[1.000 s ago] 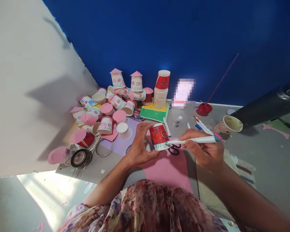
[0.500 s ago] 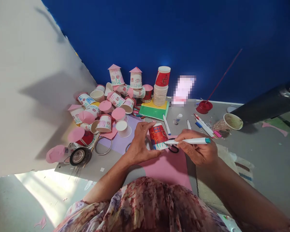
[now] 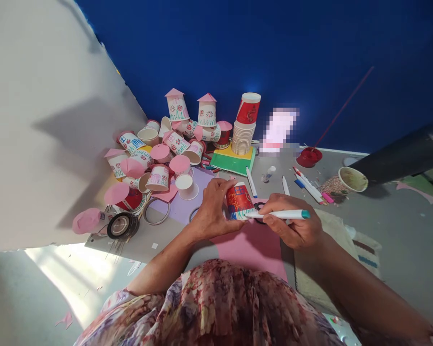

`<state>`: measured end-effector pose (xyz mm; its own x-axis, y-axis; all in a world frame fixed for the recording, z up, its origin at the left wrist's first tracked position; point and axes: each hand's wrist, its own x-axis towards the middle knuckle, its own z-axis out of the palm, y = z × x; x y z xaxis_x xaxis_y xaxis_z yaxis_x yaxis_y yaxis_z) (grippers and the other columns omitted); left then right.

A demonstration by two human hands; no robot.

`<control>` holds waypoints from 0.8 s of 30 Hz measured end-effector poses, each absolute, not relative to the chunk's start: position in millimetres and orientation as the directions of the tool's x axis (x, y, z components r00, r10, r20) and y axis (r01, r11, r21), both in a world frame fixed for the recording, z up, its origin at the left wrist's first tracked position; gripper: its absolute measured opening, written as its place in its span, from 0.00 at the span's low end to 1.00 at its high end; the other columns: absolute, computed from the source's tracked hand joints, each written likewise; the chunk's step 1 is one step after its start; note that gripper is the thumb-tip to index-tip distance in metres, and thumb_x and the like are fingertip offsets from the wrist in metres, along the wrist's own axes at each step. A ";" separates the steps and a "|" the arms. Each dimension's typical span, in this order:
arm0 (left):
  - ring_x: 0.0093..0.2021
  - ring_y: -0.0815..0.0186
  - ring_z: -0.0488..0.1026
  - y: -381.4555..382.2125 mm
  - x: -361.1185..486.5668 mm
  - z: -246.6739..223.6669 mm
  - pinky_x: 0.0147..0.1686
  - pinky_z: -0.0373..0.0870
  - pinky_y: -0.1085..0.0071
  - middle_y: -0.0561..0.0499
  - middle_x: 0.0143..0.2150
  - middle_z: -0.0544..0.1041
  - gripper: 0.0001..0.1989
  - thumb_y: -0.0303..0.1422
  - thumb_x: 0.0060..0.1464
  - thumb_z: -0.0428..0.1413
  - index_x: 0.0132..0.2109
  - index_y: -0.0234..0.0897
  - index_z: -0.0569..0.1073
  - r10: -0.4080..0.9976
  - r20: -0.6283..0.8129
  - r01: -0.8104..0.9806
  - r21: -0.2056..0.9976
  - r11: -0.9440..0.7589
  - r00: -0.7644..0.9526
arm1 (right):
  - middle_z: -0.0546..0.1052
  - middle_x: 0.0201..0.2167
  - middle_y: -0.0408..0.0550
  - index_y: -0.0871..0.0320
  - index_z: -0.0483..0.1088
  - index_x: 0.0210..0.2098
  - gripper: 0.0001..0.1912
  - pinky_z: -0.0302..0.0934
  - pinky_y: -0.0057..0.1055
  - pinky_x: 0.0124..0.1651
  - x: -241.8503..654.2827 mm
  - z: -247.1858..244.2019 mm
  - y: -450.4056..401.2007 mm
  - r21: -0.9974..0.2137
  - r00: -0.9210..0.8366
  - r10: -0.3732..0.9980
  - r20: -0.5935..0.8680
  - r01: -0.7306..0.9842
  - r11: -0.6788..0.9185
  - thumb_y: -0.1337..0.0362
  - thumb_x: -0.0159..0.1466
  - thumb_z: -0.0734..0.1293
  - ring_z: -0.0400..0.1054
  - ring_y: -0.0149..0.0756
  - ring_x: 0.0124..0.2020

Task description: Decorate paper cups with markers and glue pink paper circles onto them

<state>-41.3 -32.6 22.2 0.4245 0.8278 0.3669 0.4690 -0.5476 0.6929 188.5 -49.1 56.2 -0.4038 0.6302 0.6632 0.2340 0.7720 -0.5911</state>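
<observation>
Between the thumb and fingers of my left hand is a red paper cup, upside down and slightly tilted. Blue window lines and orange marks cover its red side, and teal zigzag strokes run along the white band at the bottom. My right hand grips a white marker with a teal end cap. The marker's tip meets the cup's lower band, or is very close to it. Beneath both hands lies a sheet of pink paper. Partly hidden behind the right hand is a pair of black-handled scissors.
Decorated cups with pink paper tops are heaped at the left. A stack of paper cups stands on a green and yellow booklet. Loose markers, a red dish and a patterned cup lie to the right.
The marker tip has moved slightly left along the cup's lower band. The cup has turned or shifted a little in my left hand, and the whole view has shifted slightly.
</observation>
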 end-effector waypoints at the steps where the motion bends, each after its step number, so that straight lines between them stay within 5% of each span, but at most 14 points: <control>1: 0.60 0.47 0.65 -32.8 -41.0 22.2 0.59 0.65 0.48 0.41 0.57 0.64 0.45 0.38 0.44 0.70 0.67 0.44 0.60 0.830 0.357 0.471 0.695 -0.543 0.429 | 0.79 0.27 0.46 0.55 0.75 0.41 0.07 0.64 0.32 0.28 188.1 56.2 -49.2 -0.578 -0.416 0.616 0.669 0.230 0.783 0.70 0.68 0.66 0.71 0.36 0.25; 16: 0.57 0.46 0.66 -33.1 -35.2 13.9 0.57 0.65 0.46 0.40 0.56 0.66 0.44 0.40 0.41 0.70 0.65 0.41 0.65 0.847 0.322 0.549 0.653 -0.522 0.423 | 0.80 0.28 0.45 0.55 0.74 0.37 0.06 0.65 0.30 0.29 184.3 55.9 -53.0 -0.595 -0.444 0.667 0.598 0.311 0.741 0.67 0.70 0.65 0.73 0.34 0.26; 24: 0.65 0.48 0.65 -21.9 -37.9 8.4 0.64 0.63 0.45 0.40 0.63 0.66 0.42 0.38 0.49 0.69 0.67 0.44 0.60 0.853 0.366 0.425 0.750 -0.507 0.372 | 0.82 0.33 0.48 0.54 0.78 0.47 0.08 0.70 0.33 0.30 193.4 34.7 -47.8 -0.718 -0.025 0.759 0.651 0.303 0.626 0.63 0.71 0.67 0.76 0.37 0.28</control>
